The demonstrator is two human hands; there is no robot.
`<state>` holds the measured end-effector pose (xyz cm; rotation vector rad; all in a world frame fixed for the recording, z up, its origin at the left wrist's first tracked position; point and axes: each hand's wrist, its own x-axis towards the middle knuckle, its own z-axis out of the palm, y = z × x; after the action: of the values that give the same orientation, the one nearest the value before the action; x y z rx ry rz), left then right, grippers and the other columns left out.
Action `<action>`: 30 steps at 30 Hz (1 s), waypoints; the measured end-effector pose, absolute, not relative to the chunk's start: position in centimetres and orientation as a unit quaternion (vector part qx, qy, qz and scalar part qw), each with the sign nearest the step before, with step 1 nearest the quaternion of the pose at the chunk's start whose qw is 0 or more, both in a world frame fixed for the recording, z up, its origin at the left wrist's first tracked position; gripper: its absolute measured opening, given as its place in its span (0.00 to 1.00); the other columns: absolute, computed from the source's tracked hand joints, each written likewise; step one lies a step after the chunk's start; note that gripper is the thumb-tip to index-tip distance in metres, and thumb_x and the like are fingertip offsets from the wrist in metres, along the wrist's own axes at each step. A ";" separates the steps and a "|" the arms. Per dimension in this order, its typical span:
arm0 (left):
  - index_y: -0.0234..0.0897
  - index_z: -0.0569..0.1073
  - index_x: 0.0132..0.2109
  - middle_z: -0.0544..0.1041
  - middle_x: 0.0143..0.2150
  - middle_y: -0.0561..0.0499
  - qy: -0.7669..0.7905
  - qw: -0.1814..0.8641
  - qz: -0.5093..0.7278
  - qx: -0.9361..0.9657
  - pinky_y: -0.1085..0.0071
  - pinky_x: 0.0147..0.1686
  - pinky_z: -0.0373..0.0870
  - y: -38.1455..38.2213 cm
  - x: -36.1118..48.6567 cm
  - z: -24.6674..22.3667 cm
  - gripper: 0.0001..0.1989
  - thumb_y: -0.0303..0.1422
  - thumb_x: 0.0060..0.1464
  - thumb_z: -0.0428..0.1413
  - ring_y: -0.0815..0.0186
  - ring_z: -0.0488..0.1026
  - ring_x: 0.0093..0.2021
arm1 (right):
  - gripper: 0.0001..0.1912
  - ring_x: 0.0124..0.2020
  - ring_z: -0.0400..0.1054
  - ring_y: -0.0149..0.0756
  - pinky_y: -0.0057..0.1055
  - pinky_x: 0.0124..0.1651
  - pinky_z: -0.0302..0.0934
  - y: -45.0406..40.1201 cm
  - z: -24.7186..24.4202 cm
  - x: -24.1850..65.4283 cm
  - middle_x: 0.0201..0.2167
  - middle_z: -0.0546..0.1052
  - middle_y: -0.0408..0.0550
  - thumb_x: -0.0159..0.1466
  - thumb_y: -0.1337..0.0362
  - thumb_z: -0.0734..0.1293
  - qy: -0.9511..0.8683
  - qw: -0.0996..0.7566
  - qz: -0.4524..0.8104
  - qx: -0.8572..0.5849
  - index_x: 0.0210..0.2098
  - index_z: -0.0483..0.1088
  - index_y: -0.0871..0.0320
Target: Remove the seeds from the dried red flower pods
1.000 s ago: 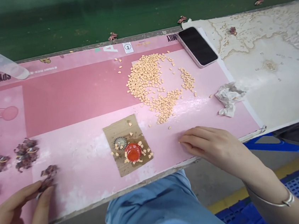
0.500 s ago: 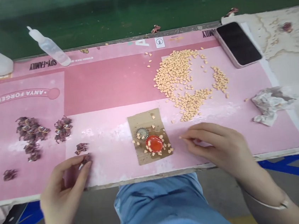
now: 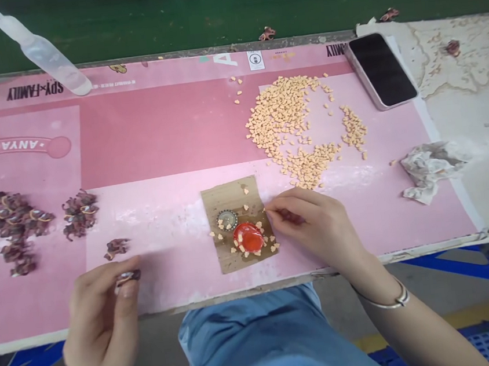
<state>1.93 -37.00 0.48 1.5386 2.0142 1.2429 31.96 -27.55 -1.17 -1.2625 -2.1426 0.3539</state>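
- Far left: a clear plastic squeeze bottle (image 3: 45, 59) lies on the green surface behind a pink printed desk mat (image 3: 165, 133). The mat reads "SPY×FAMILY" and "ANYA FOR", upside down from this seat, the second cut off by the frame edge.
- Left side of mat: a large heap of dark red bundles (image 3: 15, 227) with yellow-orange rubber bands, a smaller heap (image 3: 79, 215), and one loose bundle (image 3: 115, 248).
- Left hand (image 3: 101, 320): thumb and forefinger are closed on a small dark bundle (image 3: 127, 276).
- Centre: a brown card square (image 3: 230, 254) carries a red cap (image 3: 248, 236), a ridged metal bottle cap (image 3: 227, 219), a dark smear and scattered pale orange hearts (image 3: 245, 191).
- Right hand (image 3: 310, 222): fingers are drawn together at the card's right side, touching or just above it (any held item is unclear).
- Progress: most hearts remain in the main pile (image 3: 291, 125), with only a few on the card.
- Far right: a phone (image 3: 381, 69), with crumpled tissue (image 3: 431, 172) nearby.
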 end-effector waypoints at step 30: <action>0.46 0.70 0.44 0.76 0.38 0.60 0.369 0.770 0.479 0.206 0.84 0.30 0.78 -35.4 10.0 3.1 0.12 0.34 0.64 0.68 0.77 0.80 0.29 | 0.12 0.31 0.80 0.29 0.23 0.39 0.79 -31.1 5.5 29.5 0.32 0.84 0.42 0.67 0.78 0.70 -0.784 0.417 0.271 -0.373 0.38 0.75 0.52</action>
<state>10.04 -35.37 3.14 0.4463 0.7993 1.0379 29.51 -31.10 5.46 -0.9351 -1.9673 0.6792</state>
